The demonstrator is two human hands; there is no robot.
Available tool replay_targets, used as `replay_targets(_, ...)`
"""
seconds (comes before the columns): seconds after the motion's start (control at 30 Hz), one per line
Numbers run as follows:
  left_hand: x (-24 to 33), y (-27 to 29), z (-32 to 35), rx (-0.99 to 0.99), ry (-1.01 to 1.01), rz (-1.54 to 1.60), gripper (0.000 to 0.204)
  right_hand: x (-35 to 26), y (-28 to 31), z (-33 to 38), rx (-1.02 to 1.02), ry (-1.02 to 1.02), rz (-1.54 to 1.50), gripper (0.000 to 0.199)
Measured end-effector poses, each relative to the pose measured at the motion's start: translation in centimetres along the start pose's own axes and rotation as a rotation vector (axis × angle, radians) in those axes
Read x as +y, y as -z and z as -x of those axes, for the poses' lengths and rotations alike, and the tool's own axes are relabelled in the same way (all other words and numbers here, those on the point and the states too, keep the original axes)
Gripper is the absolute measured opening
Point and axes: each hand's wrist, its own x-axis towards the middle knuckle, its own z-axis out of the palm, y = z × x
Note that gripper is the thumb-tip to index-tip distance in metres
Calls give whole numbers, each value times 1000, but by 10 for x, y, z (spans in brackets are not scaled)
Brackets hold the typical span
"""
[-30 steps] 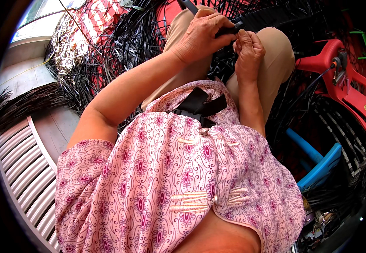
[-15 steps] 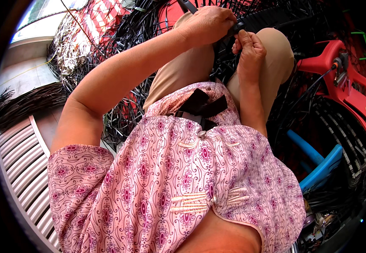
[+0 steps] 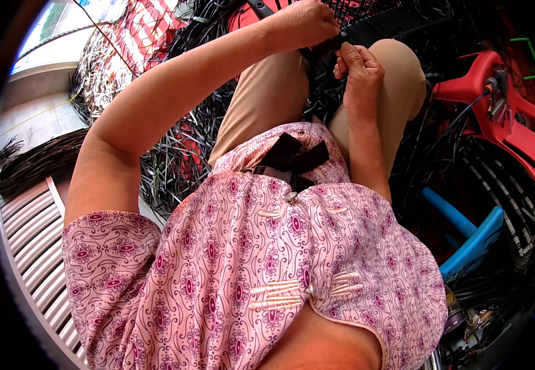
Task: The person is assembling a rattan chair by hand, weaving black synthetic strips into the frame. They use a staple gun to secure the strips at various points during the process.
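At the top centre, beyond my left knee, my left hand (image 3: 307, 24) is closed with its back toward me, and its fingers hide most of what they grip. Just to its right and a little nearer, my right hand (image 3: 363, 69) pinches with thumb and forefinger. Between the two hands shows a dark flat black strip (image 3: 328, 45), which both seem to hold. Right behind the hands lies a black ribbed, woven-looking piece (image 3: 381, 28); its far part runs out of view.
Loose black strips (image 3: 175, 179) heap on the left around my legs. A red plastic stool (image 3: 514, 111) with hand tools stuck in it lies at the right, above a blue plastic piece (image 3: 474, 246). A pale slatted surface (image 3: 33, 240) fills the lower left.
My left hand has moved slightly up and away, its forearm rising with it. My right hand keeps its pinch in nearly the same place. The whole view has shifted a little.
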Motion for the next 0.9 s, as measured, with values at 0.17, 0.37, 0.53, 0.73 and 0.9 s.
replay_targets(0.17,13,-2,-5,-8,97,-18,20,1,4,-1,-25,1,15,23)
replay_targets(0.37,-10,-1,-19,-33,-23,-176,28,2,4,-1,-27,-12,1,23)
replay_targets(0.53,-51,-3,-34,-15,-574,-853,19,1,1,0,-35,-2,1,23)
replay_targets(0.73,-27,-9,-23,24,-235,-433,18,1,-2,-2,-12,17,-4,25)
replay_targets(0.9,10,-1,-6,26,91,81,19,3,0,-4,-21,5,-22,23)
